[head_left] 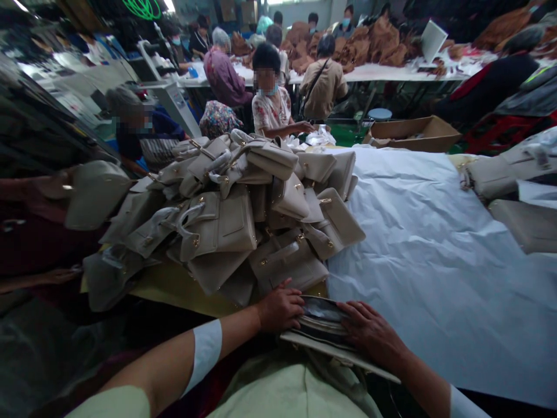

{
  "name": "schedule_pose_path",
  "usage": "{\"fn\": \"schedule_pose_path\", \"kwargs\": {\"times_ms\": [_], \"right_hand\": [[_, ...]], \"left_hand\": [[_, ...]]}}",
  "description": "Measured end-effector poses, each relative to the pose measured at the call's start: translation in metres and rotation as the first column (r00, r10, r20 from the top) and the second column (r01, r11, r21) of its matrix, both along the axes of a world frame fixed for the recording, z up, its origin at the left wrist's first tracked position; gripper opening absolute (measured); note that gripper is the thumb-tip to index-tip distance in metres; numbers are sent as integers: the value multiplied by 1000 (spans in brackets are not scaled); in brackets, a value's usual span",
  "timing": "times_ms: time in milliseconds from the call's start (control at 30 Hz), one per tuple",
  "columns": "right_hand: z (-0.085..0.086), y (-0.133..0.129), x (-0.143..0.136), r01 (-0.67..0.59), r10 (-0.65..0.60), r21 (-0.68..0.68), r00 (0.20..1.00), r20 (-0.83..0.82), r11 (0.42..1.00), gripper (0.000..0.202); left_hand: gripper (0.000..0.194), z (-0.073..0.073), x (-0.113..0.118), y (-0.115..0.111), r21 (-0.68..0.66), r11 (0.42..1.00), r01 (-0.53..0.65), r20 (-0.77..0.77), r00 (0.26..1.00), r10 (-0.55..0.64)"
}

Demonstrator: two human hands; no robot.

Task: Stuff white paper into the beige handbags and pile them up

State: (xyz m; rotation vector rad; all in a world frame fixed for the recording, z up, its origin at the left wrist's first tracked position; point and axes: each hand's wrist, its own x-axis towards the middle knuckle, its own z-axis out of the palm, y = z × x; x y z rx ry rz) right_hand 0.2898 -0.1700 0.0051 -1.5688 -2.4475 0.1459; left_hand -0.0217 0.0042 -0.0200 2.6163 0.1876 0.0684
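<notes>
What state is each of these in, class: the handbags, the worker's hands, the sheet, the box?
Handbag between the hands: mouth open, facing up.
Left hand: touching that handbag's left end.
Right hand: laid over its right end.
Pile of beige handbags: loosely heaped.
White sheet: spread out, wrinkled.
Cardboard box: open-topped.

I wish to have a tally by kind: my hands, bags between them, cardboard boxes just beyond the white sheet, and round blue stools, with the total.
Left hand and right hand: 2
Bag between them: 1
Cardboard box just beyond the white sheet: 1
Round blue stool: 1
Total: 5
</notes>
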Motion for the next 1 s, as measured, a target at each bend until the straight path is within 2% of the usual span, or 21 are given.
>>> {"fn": "schedule_pose_path", "kwargs": {"times_ms": [167, 333, 400, 500, 567, 633, 733, 833, 933, 1000], "right_hand": [[-8, -9, -7, 11, -13, 79, 1000, 25, 997, 11], [-16, -19, -11, 60, -59, 125, 998, -8, 990, 17], [-15, -21, -9, 59, -60, 76, 998, 13, 995, 17], [-11, -21, -7, 58, -58, -16, 998, 38, 998, 18], [-9, -20, -8, 52, -49, -51, 998, 51, 997, 26], [-7, -16, -11, 22, -16, -98, 998, 58, 995, 37], [-3, -9, -14, 40, -26, -260, 998, 56, 965, 53], [1, -5, -13, 98, -86, -403, 995, 46, 910, 60], [0, -6, -6, 77, -75, -410, 997, 21, 909, 53], [-2, -8, 0, 54, -55, -367, 998, 9, 929, 45]], "left_hand": [[14, -10, 1, -5, 37, 998, -50, -4, 999, 50], [17, -5, 0, -6, -1, 991, -135, -145, 980, 133], [21, 1, 0, -6, -10, 992, -124, -133, 984, 122], [44, 8, 3, -5, 0, 1000, -21, -33, 999, 21], [53, 8, 9, -6, 32, 996, 81, 0, 997, -82], [52, 4, 17, -8, 75, 988, 138, -17, 990, -137], [48, -3, 28, -12, 110, 990, 85, -127, 989, -71], [41, -3, 28, -11, 77, 996, 48, -198, 980, -32], [44, 1, 11, -2, 13, 995, 97, -104, 990, -95], [45, 2, -3, 6, 5, 996, 85, -47, 995, -84]]}}
